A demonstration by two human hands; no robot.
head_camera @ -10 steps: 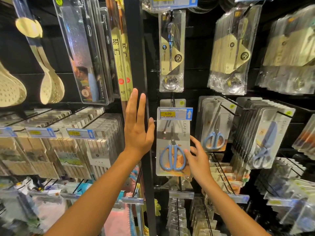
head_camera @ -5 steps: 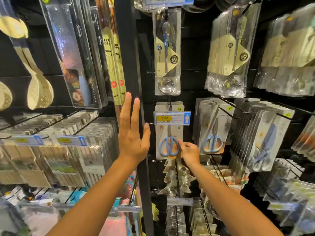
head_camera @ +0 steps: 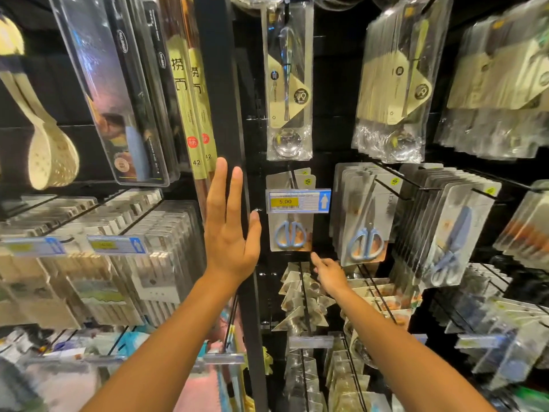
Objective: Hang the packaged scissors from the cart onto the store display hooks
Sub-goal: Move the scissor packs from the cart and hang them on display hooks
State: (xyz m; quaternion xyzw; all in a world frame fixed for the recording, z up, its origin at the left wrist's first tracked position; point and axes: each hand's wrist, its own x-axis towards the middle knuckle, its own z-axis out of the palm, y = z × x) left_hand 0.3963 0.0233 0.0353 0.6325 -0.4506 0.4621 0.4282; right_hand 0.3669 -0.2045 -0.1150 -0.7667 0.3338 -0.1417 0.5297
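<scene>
The blue-handled scissors in a flat card-and-clear-plastic pack (head_camera: 290, 233) hang on a thin black wire display hook (head_camera: 292, 179) behind a yellow-and-blue price tag reading 5.00 (head_camera: 298, 200), which sits at the hook's front end and probably keeps packs from sliding off. The pack hangs straight, so this one looks hung. The right hand (head_camera: 328, 273) is just below its lower right corner, fingers loosely extended and holding nothing; whether a fingertip touches the card I cannot tell. The left hand (head_camera: 230, 230) is spread flat, fingers straight, against the black upright post (head_camera: 221, 114) of the rack, most likely to brace the body while the other arm reaches in. On the neighbouring hooks to the right, a thick row of matching scissor packs (head_camera: 367, 215) and a further row of blue scissor packs (head_camera: 445, 230) hang front to back, so the left hook carries far fewer. Above hang clear bags of steel ladles (head_camera: 289, 84). The cart is out of view, so what remains to hang cannot be judged.
</scene>
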